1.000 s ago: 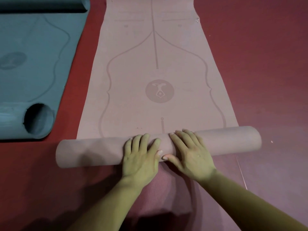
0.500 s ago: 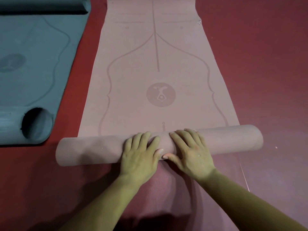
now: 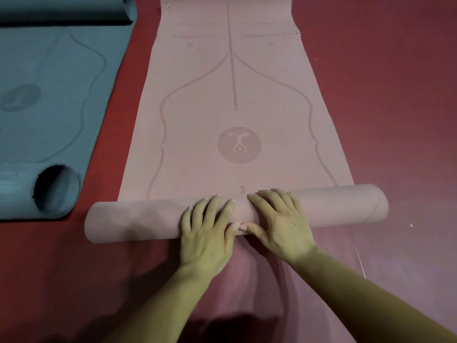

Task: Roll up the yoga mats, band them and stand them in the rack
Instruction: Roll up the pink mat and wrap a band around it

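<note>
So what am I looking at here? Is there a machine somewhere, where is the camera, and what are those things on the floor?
There is no machine here, only a person's two bare hands. The single picture comes from a camera worn on their head, looking forward and down. The left hand and right hand press side by side, fingers spread, on the roll at the near end of a pink yoga mat. The rest of that mat lies flat, stretching away over the red floor. A teal mat lies to the left, curled at both ends. No band or rack is in view.
</note>
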